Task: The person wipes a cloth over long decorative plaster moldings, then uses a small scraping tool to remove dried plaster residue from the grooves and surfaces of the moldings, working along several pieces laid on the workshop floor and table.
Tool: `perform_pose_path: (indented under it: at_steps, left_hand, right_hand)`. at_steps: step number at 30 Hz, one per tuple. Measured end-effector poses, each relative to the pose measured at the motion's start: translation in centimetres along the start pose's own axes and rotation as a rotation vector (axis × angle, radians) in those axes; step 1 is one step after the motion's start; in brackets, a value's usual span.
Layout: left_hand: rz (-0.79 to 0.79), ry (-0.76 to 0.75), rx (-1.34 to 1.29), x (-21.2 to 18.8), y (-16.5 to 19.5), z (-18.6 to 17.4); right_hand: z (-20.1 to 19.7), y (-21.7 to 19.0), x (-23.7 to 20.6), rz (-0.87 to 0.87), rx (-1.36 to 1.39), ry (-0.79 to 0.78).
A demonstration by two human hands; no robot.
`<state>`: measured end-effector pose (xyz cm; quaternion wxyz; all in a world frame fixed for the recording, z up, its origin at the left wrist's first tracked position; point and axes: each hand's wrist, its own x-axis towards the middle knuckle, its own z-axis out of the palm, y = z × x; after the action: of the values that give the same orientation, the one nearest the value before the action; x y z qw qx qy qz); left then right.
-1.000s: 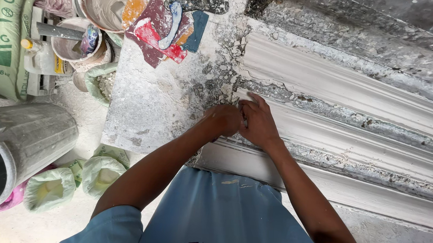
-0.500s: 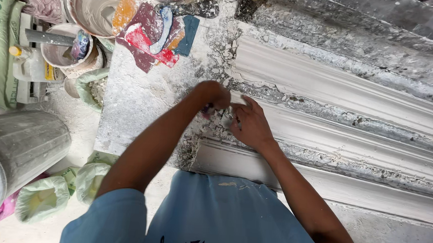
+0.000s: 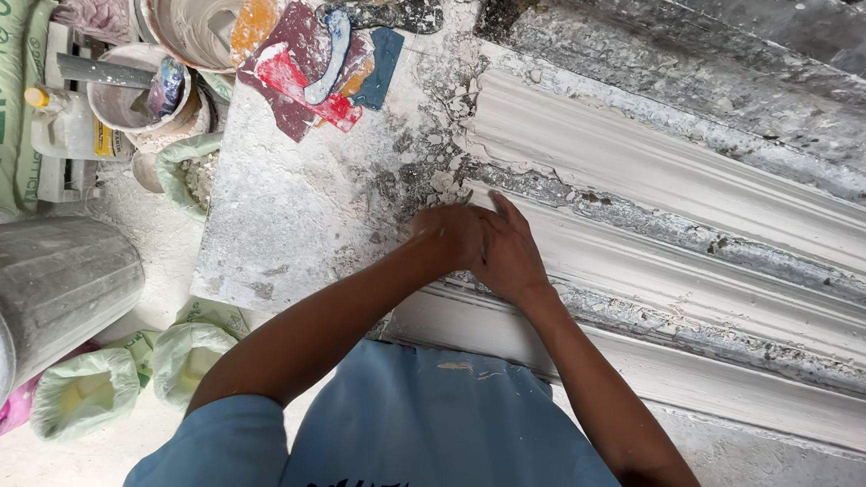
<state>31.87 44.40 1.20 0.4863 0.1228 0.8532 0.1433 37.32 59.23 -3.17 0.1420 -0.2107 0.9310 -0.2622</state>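
Both hands meet at centre frame on a long white ridged plaster moulding (image 3: 674, 238), whose long axis runs from 10 o'clock down to 4 o'clock across the plaster-crusted grey tabletop (image 3: 294, 225). The left hand (image 3: 450, 237) curls against the right hand (image 3: 509, 253), whose fingers (image 3: 503, 206) lie flat on the moulding's end; whether either grips anything is hidden. Half a second earlier the hands sat slightly higher. Coloured plastic scrapers (image 3: 314, 66) lie at 11 o'clock.
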Motion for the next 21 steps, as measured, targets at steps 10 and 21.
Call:
perform_pose_path:
  at_steps: [10, 21]
  left_hand:
    - [-0.042, -0.127, 0.019, 4.0, -0.8, -5.0]
    - [0.207, 0.386, -0.379, -2.5, -10.1, 4.1]
  right_hand:
    - [-0.2, -0.2, 0.2, 0.050, -0.048, -0.070]
    - [-0.3, -0.3, 0.3, 0.003, -0.044, -0.011]
